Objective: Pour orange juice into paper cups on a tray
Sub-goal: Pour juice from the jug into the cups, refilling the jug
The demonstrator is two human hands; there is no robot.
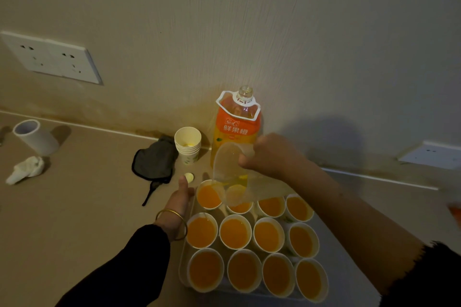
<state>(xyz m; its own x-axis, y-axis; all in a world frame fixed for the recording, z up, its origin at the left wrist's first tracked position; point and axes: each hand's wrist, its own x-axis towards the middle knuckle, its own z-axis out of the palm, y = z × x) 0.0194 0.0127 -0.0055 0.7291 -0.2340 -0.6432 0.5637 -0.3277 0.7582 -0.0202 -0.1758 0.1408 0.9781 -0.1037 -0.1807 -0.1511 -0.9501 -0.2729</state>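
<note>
It looks like the last top-up: the right grip (262,157) clasps a nearly empty bottle (228,169) tipped over the back cups (208,197) on the tray (182,274). The left grip (179,198) sits at the tray's corner, fingers hidden. Next, the bottle probably needs righting gently.

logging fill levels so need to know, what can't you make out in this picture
Head view only:
- Second back-row cup: fill level hidden by the tilted clear bottle.
- Right hand: fingers of its grip hidden behind that bottle.
- Left hand: contact with the corner cup unclear, fingertips hidden under the hand.
- Tray: right side covered by the right forearm.
- Orange thing at right edge: cut off, blurred.
</note>
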